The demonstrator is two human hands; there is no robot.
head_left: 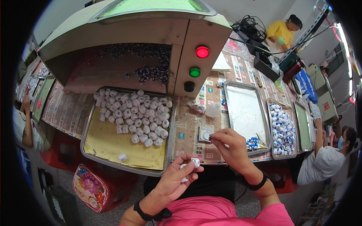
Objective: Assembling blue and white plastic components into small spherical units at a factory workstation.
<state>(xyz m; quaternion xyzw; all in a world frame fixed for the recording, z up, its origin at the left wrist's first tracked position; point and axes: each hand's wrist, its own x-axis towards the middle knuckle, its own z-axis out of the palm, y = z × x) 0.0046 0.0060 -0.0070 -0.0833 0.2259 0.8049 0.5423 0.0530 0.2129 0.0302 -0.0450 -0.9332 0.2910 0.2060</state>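
My left hand (177,177) is curled around a few small white rounded plastic pieces (195,162), one held up between thumb and fingers. My right hand (230,145) pinches a tiny dark blue piece (210,138) beside a small square block with a white round top (205,134). Left of the hands, a metal tray lined with yellow paper (109,150) holds many white rounded pieces (137,116), with one lying apart near its front. Right of my right hand, a white-lined metal tray (243,101) has small blue, red and white pieces (254,143) in its near corner.
A large metal machine (181,56) with a red and a green light stands behind, small blue pieces inside its opening. Further right is a tray of white-and-blue pieces (283,130). A white bottle (213,109) stands midway. Other people sit left, right and far back. A red stool (92,186) stands lower left.
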